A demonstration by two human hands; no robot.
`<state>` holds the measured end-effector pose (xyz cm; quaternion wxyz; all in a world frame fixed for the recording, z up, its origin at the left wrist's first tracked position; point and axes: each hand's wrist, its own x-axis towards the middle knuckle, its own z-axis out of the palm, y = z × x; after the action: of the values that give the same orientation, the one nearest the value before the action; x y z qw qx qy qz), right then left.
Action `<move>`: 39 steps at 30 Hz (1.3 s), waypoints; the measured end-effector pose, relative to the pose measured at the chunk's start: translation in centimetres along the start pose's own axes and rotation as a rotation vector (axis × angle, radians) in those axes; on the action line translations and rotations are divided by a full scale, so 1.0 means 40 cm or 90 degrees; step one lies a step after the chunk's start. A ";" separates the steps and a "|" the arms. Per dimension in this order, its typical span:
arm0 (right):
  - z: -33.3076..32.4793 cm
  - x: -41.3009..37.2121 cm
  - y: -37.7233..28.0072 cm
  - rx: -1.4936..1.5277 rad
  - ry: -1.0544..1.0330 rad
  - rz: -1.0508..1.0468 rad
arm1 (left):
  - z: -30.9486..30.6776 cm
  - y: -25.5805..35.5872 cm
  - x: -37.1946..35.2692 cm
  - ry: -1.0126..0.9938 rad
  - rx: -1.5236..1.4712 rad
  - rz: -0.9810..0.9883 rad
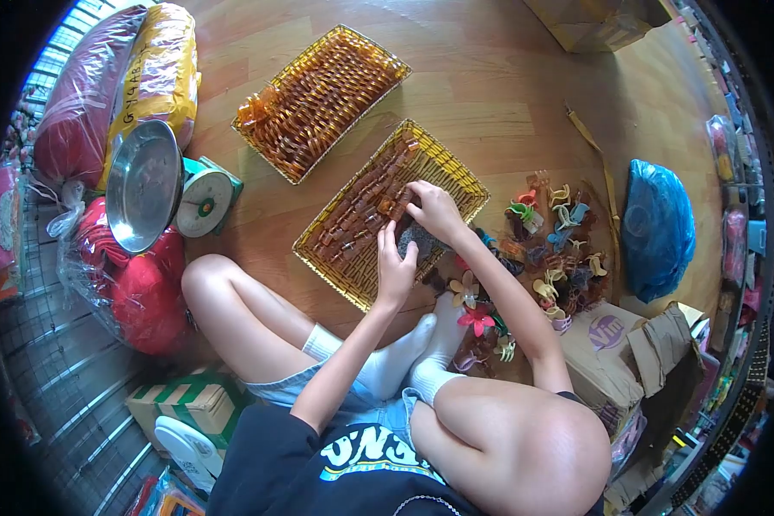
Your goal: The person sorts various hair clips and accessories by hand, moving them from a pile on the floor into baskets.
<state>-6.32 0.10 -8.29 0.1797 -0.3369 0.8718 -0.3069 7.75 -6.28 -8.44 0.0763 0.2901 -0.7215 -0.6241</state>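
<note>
Both hands are over the nearer woven yellow basket, which holds rows of brown translucent hair claw clips. My right hand reaches in from the right, its fingers curled onto a clip at the end of a row. Below it, my left hand lies with fingers stretched toward the same row and thumb apart, fingertips right at the clips. A grey patch shows in the basket beside the left thumb. Farther back, a second basket is filled with tight rows of amber claw clips.
Mixed colourful claw clips lie heaped on the floor at right, with flower-shaped clips by my feet. A blue plastic bag and a torn carton stand beyond. At left are a scale and stuffed plastic bags.
</note>
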 end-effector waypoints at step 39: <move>-0.281 -0.664 0.193 1.306 0.854 -0.091 | 0.511 0.194 -0.052 -0.240 0.403 0.596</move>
<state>2.96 27.81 -2.13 -0.1396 0.1380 0.1261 -0.9724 -2.72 12.70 -4.88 0.1234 -0.1662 -0.9248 -0.3192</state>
